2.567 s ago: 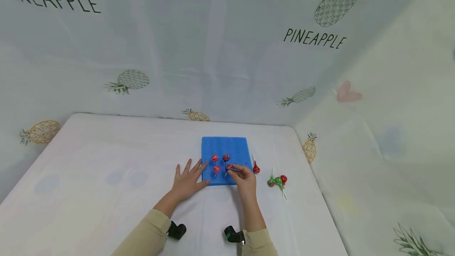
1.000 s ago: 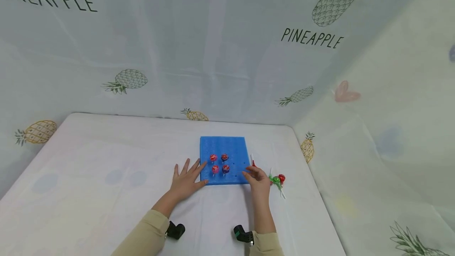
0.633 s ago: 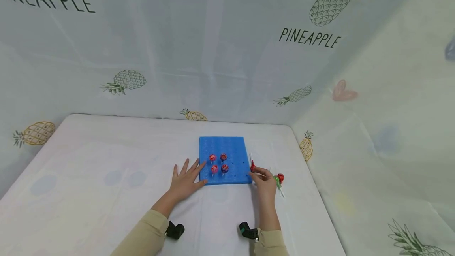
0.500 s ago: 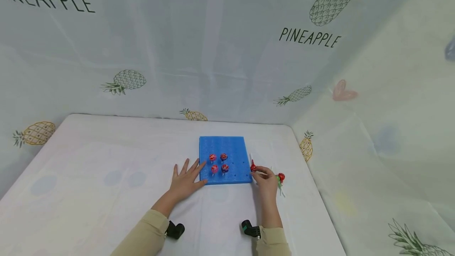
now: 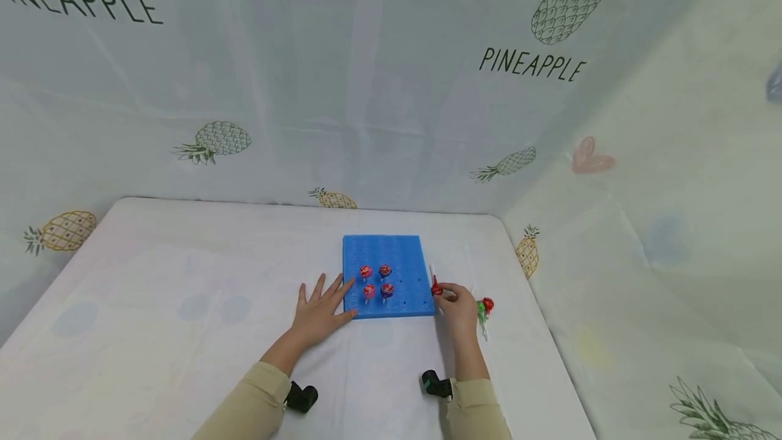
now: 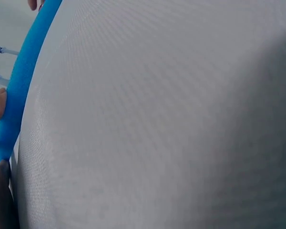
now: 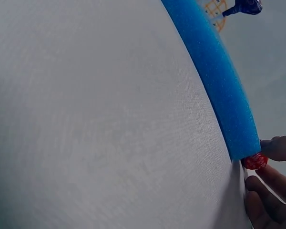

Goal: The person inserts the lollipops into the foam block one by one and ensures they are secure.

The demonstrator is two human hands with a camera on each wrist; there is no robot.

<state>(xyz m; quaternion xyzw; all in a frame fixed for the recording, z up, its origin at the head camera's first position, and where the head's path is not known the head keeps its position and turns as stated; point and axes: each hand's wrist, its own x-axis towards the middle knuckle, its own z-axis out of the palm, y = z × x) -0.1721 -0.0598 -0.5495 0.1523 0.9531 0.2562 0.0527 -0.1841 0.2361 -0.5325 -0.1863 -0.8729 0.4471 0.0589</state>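
Note:
A blue foam board lies on the table, with several wrapped lollipops stuck upright in it, among them a dark one and a pink one. My left hand is spread flat at the board's left edge, its thumb and index finger touching it. Just off the right edge, my right hand pinches the head of a red lollipop between thumb and fingers. Its white stick points away from me. In the right wrist view the red wrapper shows between thumb and fingertips, beside the board's corner.
Right of my right hand lie more loose lollipops, a red one and a green one, partly hidden by the hand. Small holes dot the board's right part. A pineapple-print sheet hangs behind the table.
My right hand has let go of the dark lollipop, now standing in the board, and moved right to the red lollipop, which it now pinches. The left hand keeps its place.

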